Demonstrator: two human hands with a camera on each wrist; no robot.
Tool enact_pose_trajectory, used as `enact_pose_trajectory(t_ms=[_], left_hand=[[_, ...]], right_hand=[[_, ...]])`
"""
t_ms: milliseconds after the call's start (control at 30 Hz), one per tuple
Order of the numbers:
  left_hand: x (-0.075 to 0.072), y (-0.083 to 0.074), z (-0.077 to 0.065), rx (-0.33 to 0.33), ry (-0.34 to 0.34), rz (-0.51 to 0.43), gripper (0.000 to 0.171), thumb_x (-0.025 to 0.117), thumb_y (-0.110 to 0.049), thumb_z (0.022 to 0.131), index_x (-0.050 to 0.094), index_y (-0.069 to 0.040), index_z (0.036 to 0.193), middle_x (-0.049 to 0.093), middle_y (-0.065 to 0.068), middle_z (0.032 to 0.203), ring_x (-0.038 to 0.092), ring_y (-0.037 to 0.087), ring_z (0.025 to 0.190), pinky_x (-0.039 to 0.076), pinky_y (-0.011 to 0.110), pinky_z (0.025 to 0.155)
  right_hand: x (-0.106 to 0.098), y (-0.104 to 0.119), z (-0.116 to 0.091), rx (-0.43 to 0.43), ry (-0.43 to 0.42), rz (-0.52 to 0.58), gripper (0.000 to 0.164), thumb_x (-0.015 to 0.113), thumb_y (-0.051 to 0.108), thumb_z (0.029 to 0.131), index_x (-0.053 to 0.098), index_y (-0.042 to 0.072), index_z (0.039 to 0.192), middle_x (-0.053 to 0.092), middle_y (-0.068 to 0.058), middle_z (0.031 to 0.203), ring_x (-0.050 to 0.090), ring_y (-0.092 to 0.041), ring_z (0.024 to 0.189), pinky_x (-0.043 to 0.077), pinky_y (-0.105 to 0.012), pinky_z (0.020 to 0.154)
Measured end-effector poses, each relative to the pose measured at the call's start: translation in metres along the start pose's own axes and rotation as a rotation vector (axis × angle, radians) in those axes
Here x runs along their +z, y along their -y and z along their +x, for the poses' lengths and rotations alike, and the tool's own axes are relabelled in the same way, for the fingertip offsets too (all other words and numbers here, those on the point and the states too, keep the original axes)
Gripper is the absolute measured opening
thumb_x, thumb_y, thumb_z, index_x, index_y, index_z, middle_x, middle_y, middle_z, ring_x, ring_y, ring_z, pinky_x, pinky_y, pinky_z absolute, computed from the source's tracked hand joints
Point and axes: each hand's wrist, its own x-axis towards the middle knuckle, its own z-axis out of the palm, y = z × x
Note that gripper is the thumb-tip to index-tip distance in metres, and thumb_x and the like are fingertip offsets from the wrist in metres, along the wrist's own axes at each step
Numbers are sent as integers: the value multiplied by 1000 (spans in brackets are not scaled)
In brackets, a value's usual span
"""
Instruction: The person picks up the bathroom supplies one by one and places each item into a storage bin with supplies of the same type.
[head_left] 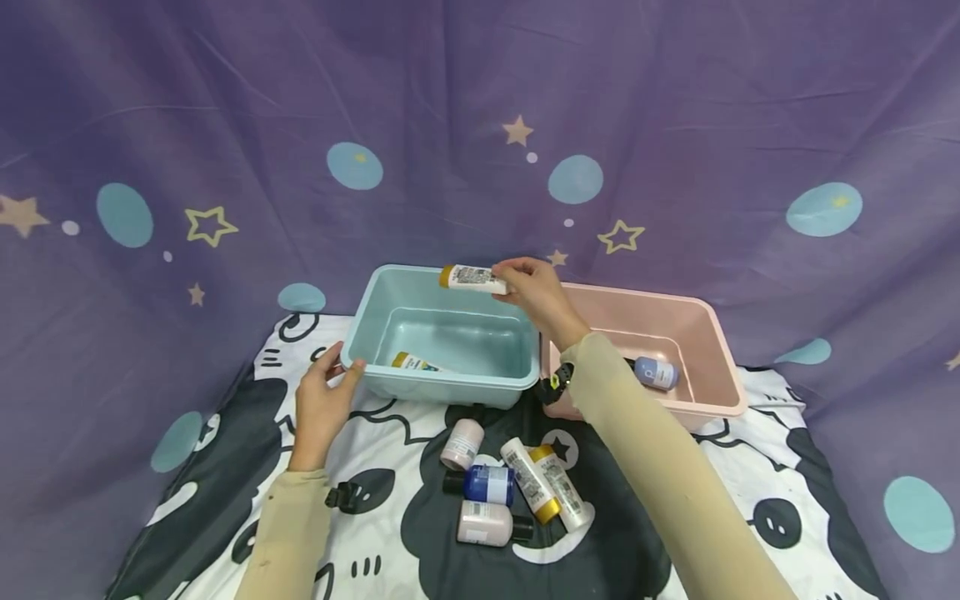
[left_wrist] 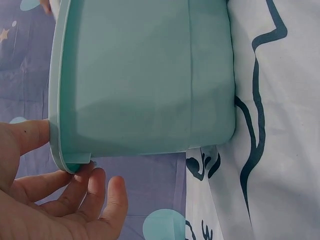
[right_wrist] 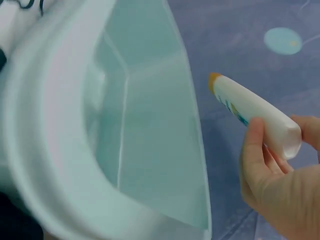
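My right hand [head_left: 534, 292] holds a white bottle with a gold cap [head_left: 474, 279] over the far right part of the teal bin [head_left: 442, 380]. Its cap points left, and in the right wrist view the fingers and thumb pinch the bottle [right_wrist: 255, 107] near its base. At the bin's near left corner, my left hand [head_left: 327, 408] grips the rim. The left wrist view shows the thumb on one side of the rim [left_wrist: 56, 100] and the fingers curled at the corner. Inside the teal bin lies another gold-capped bottle [head_left: 414, 362], partly hidden by the near wall.
To the right stands a pink bin [head_left: 693, 333] with a lavender bottle [head_left: 656, 372] in it. On the patterned cloth in front lie a blue bottle [head_left: 489, 485], two pale pink bottles [head_left: 484, 523] and two white gold-capped bottles [head_left: 528, 477]. A purple curtain [head_left: 450, 100] hangs behind.
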Motion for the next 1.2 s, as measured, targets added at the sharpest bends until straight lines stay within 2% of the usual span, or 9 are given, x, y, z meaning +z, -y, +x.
enact_pose_trajectory(t_ms=[133,267,433,567,700,933,1067,1200], left_hand=[[3,-2,0,0,10,0,57,68,-28,98,51,1,144,60,22,133,58,37,116,47,48,93],[7,-3,-1,-2,26,-1,58,68,-30,98,51,0,145,60,22,133,59,36,116,47,48,93],[7,-3,-2,0,18,-4,58,69,-29,97,52,0,144,61,21,131,59,36,115,47,48,93],[7,-2,-1,7,7,-1,57,69,-29,97,52,0,144,61,22,131,59,37,114,47,50,93],[6,-1,-1,7,5,5,57,69,-28,97,53,0,144,61,22,131,60,37,114,46,52,93],[7,0,-1,13,2,-5,57,69,-30,97,53,0,143,62,22,129,60,36,113,46,50,93],[7,0,-1,12,5,-14,57,68,-32,98,53,0,143,61,21,131,60,36,113,45,51,94],[8,0,-1,8,9,-21,58,67,-32,98,53,0,144,60,21,132,59,36,114,46,50,94]], right_hand=[[0,-5,18,46,-7,-75,23,65,8,98,64,-8,113,61,-18,117,62,-29,108,55,-44,89],[-3,-12,26,92,-7,-121,23,66,8,97,63,-8,113,61,-19,115,64,-29,101,56,-42,86],[-4,-17,26,123,14,-126,25,63,2,97,59,-9,119,60,-27,118,65,-28,88,54,-45,90],[-4,-14,16,104,27,-119,31,60,3,99,57,-11,127,57,-34,125,66,-35,93,53,-46,91],[-9,-10,-4,52,53,-157,32,58,7,102,57,-9,130,60,-29,121,66,-32,93,54,-45,89],[-30,-2,-59,-114,111,-257,28,59,14,102,60,1,127,66,-17,115,66,-30,97,53,-50,90],[-45,-3,-90,-189,101,-317,31,61,17,102,60,1,128,66,-19,116,66,-32,98,56,-45,86],[-59,-8,-120,-226,71,-383,32,63,16,101,60,-2,127,66,-24,114,67,-35,95,58,-41,81]])
